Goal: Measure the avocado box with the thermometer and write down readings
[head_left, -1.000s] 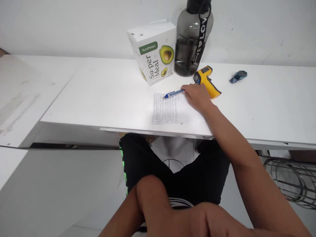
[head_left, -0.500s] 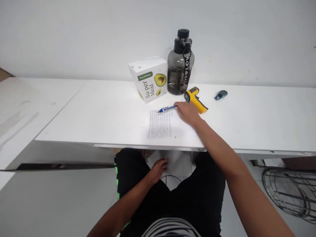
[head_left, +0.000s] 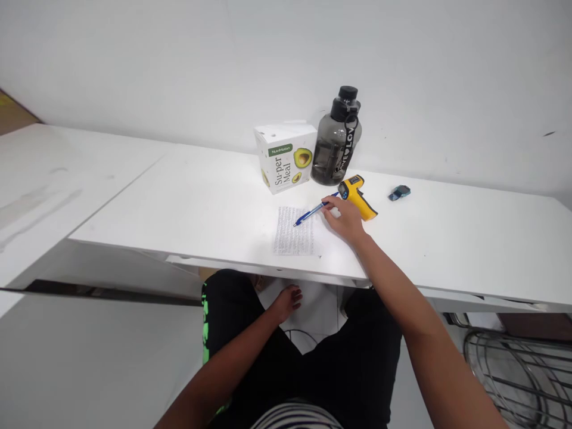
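Observation:
My right hand (head_left: 343, 218) is closed round a blue pen (head_left: 310, 213), held aslant above a sheet of paper (head_left: 292, 239) covered in rows of small handwriting. The pen's clip end points down-left over the paper. Just behind that hand lies a yellow infrared thermometer gun (head_left: 358, 198) on the white table (head_left: 201, 202). Below the table edge, my left hand (head_left: 288, 302) hangs over my lap with its fingers loosely apart and nothing in it.
A white box with avocado pictures (head_left: 286, 158) and a large dark water bottle (head_left: 336, 140) stand near the wall. Right of them lies a small teal-and-black device (head_left: 399, 192). A wire rack (head_left: 527, 369) is at the lower right, under the table.
My right hand has lifted the pen from the tabletop at the paper's top edge and tilted it. The view has turned and shifted slightly. My left hand stays below the table.

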Action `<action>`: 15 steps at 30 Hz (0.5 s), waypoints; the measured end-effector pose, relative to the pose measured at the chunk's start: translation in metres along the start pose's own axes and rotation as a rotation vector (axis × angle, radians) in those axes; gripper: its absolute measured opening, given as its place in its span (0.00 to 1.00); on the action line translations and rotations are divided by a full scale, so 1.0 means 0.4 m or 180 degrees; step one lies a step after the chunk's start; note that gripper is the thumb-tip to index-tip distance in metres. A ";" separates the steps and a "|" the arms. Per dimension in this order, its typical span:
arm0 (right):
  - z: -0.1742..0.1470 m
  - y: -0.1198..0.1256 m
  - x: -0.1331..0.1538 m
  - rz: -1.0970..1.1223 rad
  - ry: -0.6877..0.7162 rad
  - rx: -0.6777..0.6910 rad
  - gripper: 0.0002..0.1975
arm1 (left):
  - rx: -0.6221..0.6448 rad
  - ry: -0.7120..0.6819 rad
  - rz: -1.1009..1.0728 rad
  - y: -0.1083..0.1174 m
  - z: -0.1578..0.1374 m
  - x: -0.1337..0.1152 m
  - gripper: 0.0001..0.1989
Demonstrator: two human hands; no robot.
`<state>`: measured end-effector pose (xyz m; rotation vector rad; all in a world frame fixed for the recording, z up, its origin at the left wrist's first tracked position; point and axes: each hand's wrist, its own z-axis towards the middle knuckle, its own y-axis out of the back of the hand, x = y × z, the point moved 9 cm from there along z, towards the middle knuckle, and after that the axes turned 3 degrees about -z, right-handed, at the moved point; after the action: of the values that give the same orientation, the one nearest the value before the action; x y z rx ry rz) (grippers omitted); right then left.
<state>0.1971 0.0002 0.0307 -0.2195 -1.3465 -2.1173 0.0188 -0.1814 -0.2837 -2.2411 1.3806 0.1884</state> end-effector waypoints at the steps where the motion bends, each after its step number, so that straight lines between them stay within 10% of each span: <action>1: 0.000 0.002 0.008 -0.0213 0.0100 -0.0009 0.13 | -0.0002 -0.0001 -0.0007 0.000 0.002 -0.002 0.14; 7: 0.003 0.000 0.027 -0.0635 0.0331 0.0092 0.12 | -0.0037 0.0004 0.0032 -0.003 0.008 -0.002 0.11; 15: -0.011 0.003 -0.002 0.0921 -0.0201 -0.0078 0.09 | -0.0072 -0.0035 0.0180 0.000 0.015 -0.002 0.06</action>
<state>0.1993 -0.0034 0.0291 -0.4659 -1.2417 -1.8984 0.0191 -0.1779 -0.2885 -2.2175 1.4437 0.2366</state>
